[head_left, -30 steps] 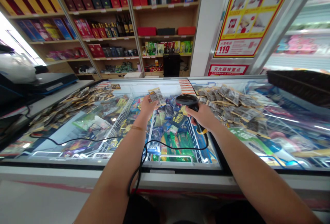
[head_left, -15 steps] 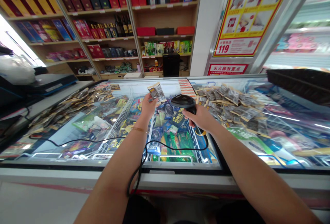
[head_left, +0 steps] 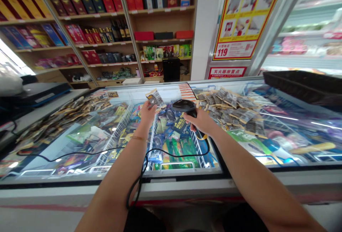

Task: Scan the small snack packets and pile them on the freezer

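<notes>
My left hand [head_left: 148, 112] pinches a small snack packet [head_left: 156, 99] by its lower left corner, holding it tilted above the glass-topped freezer [head_left: 160, 186]. To the right, my right hand [head_left: 199, 120] is wrapped round the grip of a black barcode scanner [head_left: 185, 106], whose head points left toward the packet. A black cable [head_left: 171, 154] hangs from the scanner's handle and loops across my left forearm. On the glass, one heap of similar packets [head_left: 57, 116] spreads at the left and another pile of packets [head_left: 235, 108] lies right of the scanner.
A black tray [head_left: 301, 86] rests at the right back of the freezer. Scales-like dark equipment [head_left: 44, 93] stands at the left. Behind are wooden shelves [head_left: 165, 11] of boxes and bottles, and a red-and-yellow poster [head_left: 244, 21]. Wire baskets [head_left: 153, 132] with frozen goods show beneath the glass.
The whole view has shifted, so the scene appears a little further left. Both hands keep their holds on the packet and the scanner, with little movement between them.
</notes>
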The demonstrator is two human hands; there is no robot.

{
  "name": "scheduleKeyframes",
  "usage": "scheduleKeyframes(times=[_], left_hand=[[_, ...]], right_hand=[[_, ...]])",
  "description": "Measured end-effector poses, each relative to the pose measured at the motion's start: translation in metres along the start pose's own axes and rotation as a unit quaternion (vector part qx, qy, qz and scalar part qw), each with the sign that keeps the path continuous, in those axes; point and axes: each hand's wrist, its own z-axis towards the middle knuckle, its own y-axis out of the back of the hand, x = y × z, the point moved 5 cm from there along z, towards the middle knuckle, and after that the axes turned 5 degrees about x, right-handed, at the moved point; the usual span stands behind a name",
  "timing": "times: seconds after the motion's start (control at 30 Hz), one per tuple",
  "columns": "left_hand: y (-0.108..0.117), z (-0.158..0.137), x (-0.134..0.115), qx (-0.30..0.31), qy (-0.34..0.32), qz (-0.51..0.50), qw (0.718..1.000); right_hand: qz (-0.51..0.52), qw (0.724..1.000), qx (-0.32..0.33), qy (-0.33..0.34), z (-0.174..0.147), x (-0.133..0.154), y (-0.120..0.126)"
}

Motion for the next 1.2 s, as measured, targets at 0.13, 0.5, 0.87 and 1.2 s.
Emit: scheduleKeyframes(times=[0.13, 0.5, 0.87, 1.2], left_hand=[[-0.007, -0.004, -0.002, -0.036, 0.054, -0.015, 0.998], [-0.143, -0.033, -0.033, 0.21, 0.173, -0.052, 0.961], [-0.246, -0.064, -0.025, 0.234, 0.136, 0.097, 0.958], [-0.201, -0.044, -0.034, 0.191, 0.005, 0.264, 0.945]], right_hand=[[0.057, 0.998, -0.034, -0.001, 0.003, -0.005, 0.022], [0.074, 0.968, -0.223, -0.085, -0.06, -0.059, 0.175], [0.106, 0.941, -0.297, -0.12, -0.104, -0.064, 0.216], [0.103, 0.957, -0.256, -0.089, -0.073, -0.052, 0.178]])
